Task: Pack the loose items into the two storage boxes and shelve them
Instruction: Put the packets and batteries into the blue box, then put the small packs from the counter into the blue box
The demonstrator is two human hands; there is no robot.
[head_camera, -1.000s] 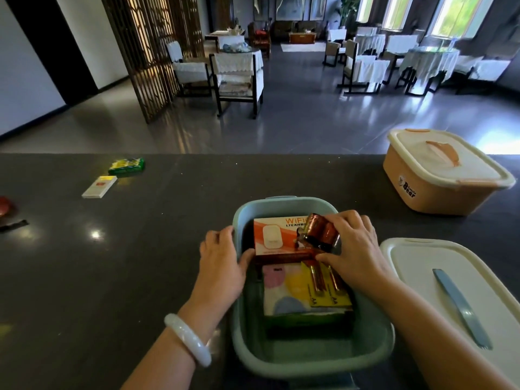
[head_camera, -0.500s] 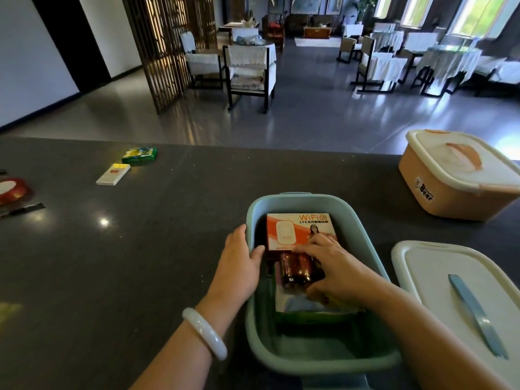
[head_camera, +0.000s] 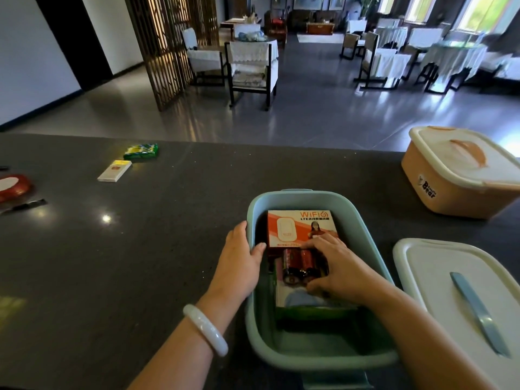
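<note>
An open teal storage box (head_camera: 306, 358) sits on the dark counter right in front of me. Inside lie an orange WIFI box (head_camera: 298, 226) at the far end and a flat colourful pack (head_camera: 292, 298) below it. My right hand (head_camera: 337, 266) is inside the box, fingers wrapped on a pack of red batteries (head_camera: 298, 264) resting on the colourful pack. My left hand (head_camera: 242, 257) grips the box's left rim, thumb hooked inside. The box's white lid (head_camera: 439, 280) with a teal handle lies to the right. An orange storage box (head_camera: 447, 190) with its lid on stands at the far right.
Loose on the counter at the left are a green packet (head_camera: 141, 151), a white flat box (head_camera: 114, 170), a red round item (head_camera: 14, 187) and a thin black strip (head_camera: 28, 205). Beyond the counter's far edge lies a dining room with chairs and tables.
My right hand lowered the red batteries from above the WIFI box down onto the colourful pack inside the teal box. The view shifted slightly left. My left hand stayed on the rim.
</note>
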